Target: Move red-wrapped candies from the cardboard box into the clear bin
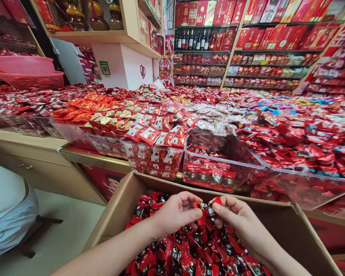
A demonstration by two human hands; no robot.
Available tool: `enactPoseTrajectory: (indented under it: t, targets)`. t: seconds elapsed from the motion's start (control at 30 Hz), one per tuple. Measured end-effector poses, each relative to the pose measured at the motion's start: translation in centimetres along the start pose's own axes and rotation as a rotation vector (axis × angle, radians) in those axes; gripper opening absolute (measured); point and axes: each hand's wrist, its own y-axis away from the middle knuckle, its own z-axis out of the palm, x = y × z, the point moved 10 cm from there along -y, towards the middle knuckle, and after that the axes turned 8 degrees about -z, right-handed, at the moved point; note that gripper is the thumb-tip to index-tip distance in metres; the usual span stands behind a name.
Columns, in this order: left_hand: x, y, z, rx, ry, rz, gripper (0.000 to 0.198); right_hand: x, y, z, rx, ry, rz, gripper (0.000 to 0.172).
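Over an open cardboard box, both my hands pinch one red-and-black wrapped candy. My left hand grips its left end between thumb and fingers. At the other end, my right hand pinches the red wrapper tip. Many loose candies in the same red-and-black wrappers fill the box below. Just beyond the box's far wall stands a clear bin with similar candies, low in its front part. The candy's middle shows between my fingertips; its ends are partly covered by them.
Left of that bin, another clear bin is heaped with red-and-white packets. More bins of wrapped sweets stretch across the counter. A seated person is at the far left on a stool. Pink baskets stand behind.
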Motion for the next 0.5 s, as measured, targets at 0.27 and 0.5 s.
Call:
enactPoseTrajectory:
  t: [0.27,0.5]
  targets:
    - [1.1,0.4,-1.7,0.114,-0.14,0.106,0.027,-0.7,0.6,1.9,-0.079,0.194,-0.101,0.025]
    - [-1.7,-1.0,-3.1,0.067,-0.166,-0.033,0.019,-16.5,-1.9,-2.7,0.204,0.879,-0.629,0.02]
